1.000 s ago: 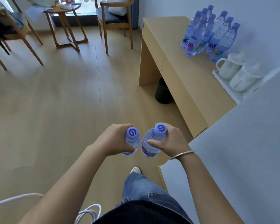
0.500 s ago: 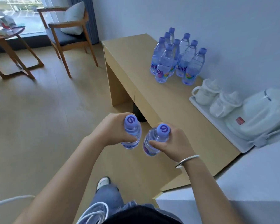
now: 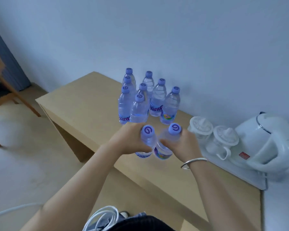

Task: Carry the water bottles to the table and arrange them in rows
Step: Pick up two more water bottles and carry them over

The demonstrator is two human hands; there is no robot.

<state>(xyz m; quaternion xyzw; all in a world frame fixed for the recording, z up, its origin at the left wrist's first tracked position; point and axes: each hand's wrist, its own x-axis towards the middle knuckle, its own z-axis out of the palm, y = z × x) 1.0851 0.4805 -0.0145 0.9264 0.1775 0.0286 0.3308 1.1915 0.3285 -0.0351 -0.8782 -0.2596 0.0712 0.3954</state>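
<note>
Pale wood table against a white wall — fingers of both hands each wrapping a bottle.

Just past the fingers, the bottles are clear with lilac caps bearing a purple swirl; their labels show purple lettering and rainbow blotches. The table is pale tan. The kettle and cups are white.
</note>
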